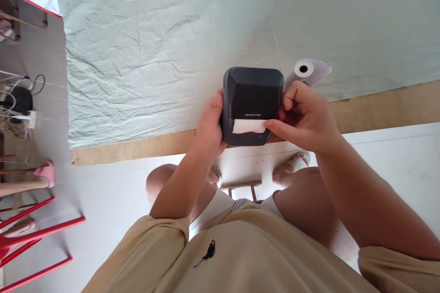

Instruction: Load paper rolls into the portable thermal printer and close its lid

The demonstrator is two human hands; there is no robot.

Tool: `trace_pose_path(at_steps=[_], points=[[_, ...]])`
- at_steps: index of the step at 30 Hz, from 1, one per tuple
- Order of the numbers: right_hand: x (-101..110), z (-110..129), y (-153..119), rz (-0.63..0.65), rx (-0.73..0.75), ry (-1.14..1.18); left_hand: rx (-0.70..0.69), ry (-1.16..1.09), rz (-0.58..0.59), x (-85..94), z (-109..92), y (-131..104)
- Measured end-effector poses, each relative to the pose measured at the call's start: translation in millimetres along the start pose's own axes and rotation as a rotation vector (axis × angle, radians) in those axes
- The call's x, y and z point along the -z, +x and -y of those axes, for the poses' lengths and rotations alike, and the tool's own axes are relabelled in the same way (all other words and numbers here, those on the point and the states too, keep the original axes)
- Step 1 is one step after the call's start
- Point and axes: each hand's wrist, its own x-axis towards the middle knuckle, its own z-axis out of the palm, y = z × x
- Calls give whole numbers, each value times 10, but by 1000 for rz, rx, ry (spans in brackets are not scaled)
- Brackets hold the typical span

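At the tabletop's point(154, 55) near edge, my left hand point(210, 123) clasps the black printer point(256, 89) while my curled right hand point(305, 116) thumbs its paper strip point(248, 126), whether pinching I can't tell, seemingly handling paper, which calls for steady, light touch.

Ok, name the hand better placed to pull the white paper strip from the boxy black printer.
Most likely the right hand: its thumb is at the right end of the strip, while the left hand holds the printer by its left side.
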Motion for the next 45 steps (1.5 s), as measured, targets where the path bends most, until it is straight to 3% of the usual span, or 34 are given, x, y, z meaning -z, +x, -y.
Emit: trace_pose_path(at_steps=[6,8,11,13,18,21,25,28,30,32,33,35,36,41,45], points=[[-18,-9,-7,-160,107,-25,-9,-57,39,-1,34,48],[-39,51,21,-266,164,-17,23,-32,64,11,47,72],[-82,179,89,-467,287,-21,50,10,166,25,37,77],[-104,264,126,-522,332,-94,31,40,249,32,15,59],[-90,409,128,-263,219,-699,-18,128,329,33,-29,10],[-45,451,128,-80,116,-893,-39,133,332,23,-39,1],[12,517,152,63,49,-845,-24,165,337,11,-52,-6],[102,600,136,67,37,-675,14,175,293,9,-55,-3],[229,624,118,-4,1,-521,48,178,270,13,-56,1],[404,574,113,-150,6,-337,90,183,267,18,-60,1],[498,517,117,-273,98,-233,110,183,271,21,-64,-1],[664,363,130,-310,45,-131,145,179,283,26,-73,-7],[728,278,132,-315,-5,-163,153,174,286,29,-77,-10],[903,-57,90,-490,26,-471,142,116,296,49,-61,2],[1069,-249,43,-487,-6,-755,135,108,319,67,-36,23]])
